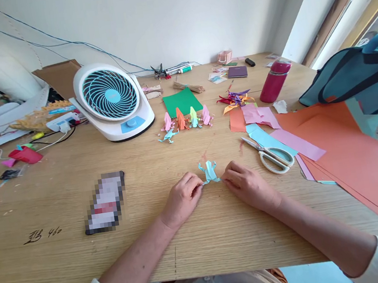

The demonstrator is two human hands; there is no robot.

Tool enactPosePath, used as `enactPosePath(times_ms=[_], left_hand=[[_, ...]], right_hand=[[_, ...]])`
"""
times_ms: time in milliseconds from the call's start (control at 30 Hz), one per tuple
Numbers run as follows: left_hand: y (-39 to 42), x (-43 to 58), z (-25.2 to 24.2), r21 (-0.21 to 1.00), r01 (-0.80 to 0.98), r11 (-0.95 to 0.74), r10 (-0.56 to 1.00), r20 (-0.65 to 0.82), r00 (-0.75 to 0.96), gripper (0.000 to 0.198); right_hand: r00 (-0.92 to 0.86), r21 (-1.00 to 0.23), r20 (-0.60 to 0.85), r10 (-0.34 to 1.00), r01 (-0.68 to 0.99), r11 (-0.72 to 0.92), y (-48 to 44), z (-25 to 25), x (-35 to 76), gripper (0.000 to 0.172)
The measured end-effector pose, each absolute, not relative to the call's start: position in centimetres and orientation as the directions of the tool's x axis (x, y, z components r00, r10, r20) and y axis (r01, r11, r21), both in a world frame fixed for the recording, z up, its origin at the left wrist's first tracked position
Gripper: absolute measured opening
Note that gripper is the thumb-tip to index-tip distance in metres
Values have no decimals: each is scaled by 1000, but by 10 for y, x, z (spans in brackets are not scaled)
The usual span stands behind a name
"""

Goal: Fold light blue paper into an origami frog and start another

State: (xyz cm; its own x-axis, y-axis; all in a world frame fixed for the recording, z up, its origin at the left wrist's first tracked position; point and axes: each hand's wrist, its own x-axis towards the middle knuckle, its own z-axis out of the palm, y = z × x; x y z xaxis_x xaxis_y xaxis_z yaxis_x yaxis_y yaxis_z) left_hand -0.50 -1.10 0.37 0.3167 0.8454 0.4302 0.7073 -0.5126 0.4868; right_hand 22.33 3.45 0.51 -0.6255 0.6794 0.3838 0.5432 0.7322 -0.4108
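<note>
A light-blue origami frog (pixel 209 171) rests on the wooden table between my two hands. My left hand (pixel 185 193) pinches the tip of its left hind leg. On the other side, the fingertips of my right hand (pixel 246 184) are closed on the right hind leg. Beyond it stands a row of folded paper frogs in pink, orange (pixel 180 119) and yellow-green, with another blue frog (pixel 168 136) in front. White-handled scissors (pixel 271 155) lie to the right of my right hand, partly over blue paper strips.
A white fan (pixel 111 101) stands at the back left; a blurred phone (pixel 105 202) lies left of my arm. Large orange paper sheets (pixel 362 173) cover the right side, near a magenta bottle (pixel 275 81) and a teal bag (pixel 352 81). Green paper (pixel 182 101) lies behind the frogs.
</note>
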Motion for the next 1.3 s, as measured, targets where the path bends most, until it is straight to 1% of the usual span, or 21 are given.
enactPosePath(times_ms=[100,167,400,467,600,667,800,1000,1167,1300], left_hand=[[-11,-5,2,451,715,-535,829,446,339,16],[-10,-5,2,411,714,-566,804,465,370,16],[-10,-6,1,313,709,-632,752,470,463,13],[-11,-6,2,246,718,-651,727,474,497,13],[-9,-6,5,64,703,-708,647,456,611,17],[-7,-8,5,21,677,-736,619,426,660,18],[-5,-15,1,41,673,-739,636,372,676,22],[-6,-26,2,54,671,-740,656,281,700,24],[-3,-36,9,74,637,-767,640,158,752,28],[-3,-41,14,75,623,-778,627,149,765,30]], right_hand=[[-685,-280,387,618,551,786,33,4,224,21],[-719,-232,381,581,534,813,33,4,225,22],[-791,-214,359,496,447,868,33,5,233,23],[-791,-215,365,490,441,872,33,4,234,24],[-808,-187,368,461,421,888,35,2,233,25],[-825,-164,366,431,399,902,37,2,234,26],[-857,-140,345,381,355,924,39,7,242,28],[-928,-55,242,282,278,959,39,18,255,34],[-936,-34,220,276,275,961,40,22,255,35],[-946,-32,211,247,245,969,40,22,253,32]])
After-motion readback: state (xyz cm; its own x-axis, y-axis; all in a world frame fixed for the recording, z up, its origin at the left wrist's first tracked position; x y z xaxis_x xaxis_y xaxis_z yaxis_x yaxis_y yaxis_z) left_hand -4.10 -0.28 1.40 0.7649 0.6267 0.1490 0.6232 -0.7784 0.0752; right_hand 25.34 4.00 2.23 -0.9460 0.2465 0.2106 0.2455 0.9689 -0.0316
